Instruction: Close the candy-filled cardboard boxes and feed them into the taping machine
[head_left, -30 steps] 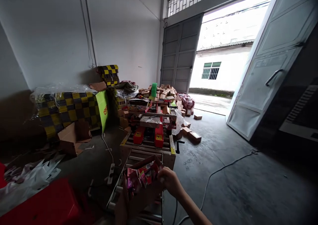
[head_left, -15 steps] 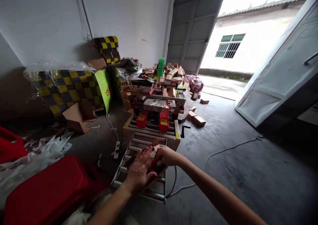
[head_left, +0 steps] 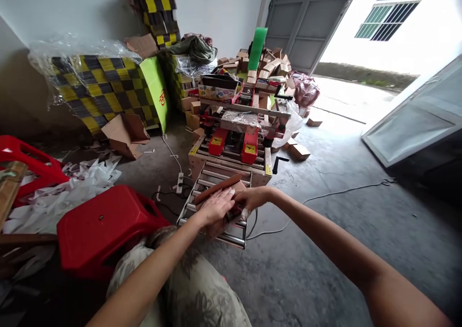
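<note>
A small brown cardboard box [head_left: 218,188] rests on the roller conveyor [head_left: 236,240] in front of me, its long flap standing up on the far left side. My left hand [head_left: 218,205] lies flat over the box, fingers stretched out toward its right end. At that right end my right hand [head_left: 253,198] is closed, with curled fingers and thumb against the cardboard. Something dark and reddish shows below the hands inside the box; I cannot make out what it is. Both hands cover much of the box.
A carton-sealing machine [head_left: 250,146] with red side belts and a green tape roll [head_left: 257,48] stands beyond the conveyor. To the left are a red stool [head_left: 104,223], a power strip [head_left: 179,182] and black-and-yellow stacks [head_left: 104,79]. A cable [head_left: 310,199] crosses the floor at right.
The view has tilted downward, bringing my knees into sight. My left hand has flattened over the box, and the upright flap now shows clearly. My right hand stays at the right end.
</note>
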Motion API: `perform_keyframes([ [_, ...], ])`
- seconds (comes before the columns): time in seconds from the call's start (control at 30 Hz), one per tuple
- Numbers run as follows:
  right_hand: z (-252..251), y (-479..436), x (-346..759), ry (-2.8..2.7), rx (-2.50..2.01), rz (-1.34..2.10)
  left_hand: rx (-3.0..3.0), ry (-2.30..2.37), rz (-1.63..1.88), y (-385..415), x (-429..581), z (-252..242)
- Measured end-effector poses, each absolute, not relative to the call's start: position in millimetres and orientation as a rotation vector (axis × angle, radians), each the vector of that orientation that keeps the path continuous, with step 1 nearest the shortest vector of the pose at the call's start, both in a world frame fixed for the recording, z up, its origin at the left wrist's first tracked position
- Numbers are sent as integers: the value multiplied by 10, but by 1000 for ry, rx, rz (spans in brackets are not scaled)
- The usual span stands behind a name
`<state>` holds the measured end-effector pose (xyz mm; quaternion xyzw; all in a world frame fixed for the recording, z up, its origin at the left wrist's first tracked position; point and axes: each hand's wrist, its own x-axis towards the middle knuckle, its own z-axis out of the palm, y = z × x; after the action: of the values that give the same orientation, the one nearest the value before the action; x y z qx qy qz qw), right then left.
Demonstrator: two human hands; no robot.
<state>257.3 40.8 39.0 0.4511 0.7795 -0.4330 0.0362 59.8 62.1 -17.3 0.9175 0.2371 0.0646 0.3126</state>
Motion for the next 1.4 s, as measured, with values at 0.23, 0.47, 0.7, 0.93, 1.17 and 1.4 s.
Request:
perform_keyframes([
  [0.23,265,490,2430,2457,1850,-913,2372,599,265,712,498,-110],
  [0.47,-268,-119,2066,2492,2744,-164,2204,1051,953,272,691,-426],
  [0.7,-442,0,1876,2170,2732,-444,2155,909,1401,301,369,90],
  [0.93,-554,56,2020,2327,2677,-296,1847,1081,613,752,333,-77],
  [1.17,-467,-118,1767,2339,2677,-264,1833,1088,429,546,528,-359],
  [1.4,-236,-273,1622,2415,2328,-46,1454,794,609,778,458,-455],
])
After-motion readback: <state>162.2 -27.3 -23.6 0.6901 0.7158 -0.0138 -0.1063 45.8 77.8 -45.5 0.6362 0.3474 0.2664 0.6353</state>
